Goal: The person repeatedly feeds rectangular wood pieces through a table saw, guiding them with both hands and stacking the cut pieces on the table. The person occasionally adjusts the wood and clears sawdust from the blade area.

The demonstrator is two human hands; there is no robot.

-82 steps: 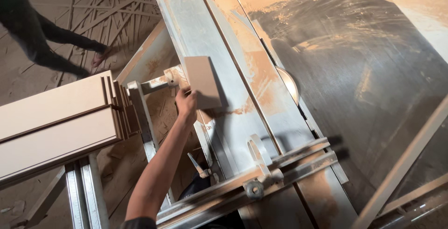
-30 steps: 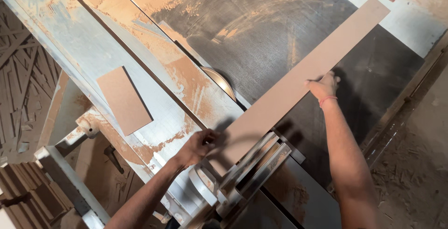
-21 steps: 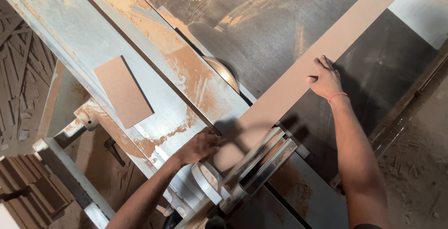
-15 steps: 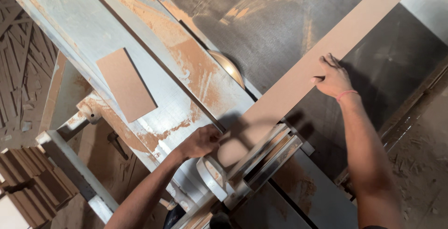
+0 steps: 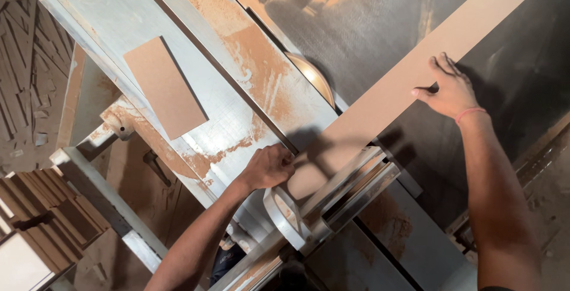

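Near: left hand (image 5: 270,166) curled, fingers closed on the near end of the long board strip (image 5: 415,83), pressing it vs the metal fence (image 5: 350,190). Right hand (image 5: 451,92) lies flat on the strip further up, fingers together, thumb out to the side.

Judgement: keep the strip tight to the fence, push even w/ both hands, fingers off the cut line; saw blade (image 5: 314,77) sits just left of the strip, close to the left hand.

Farther: small cut board piece (image 5: 164,86) lies apart on the dusty sliding table (image 5: 89,12). Dark table top (image 5: 368,12) beyond gives room to feed fwd.
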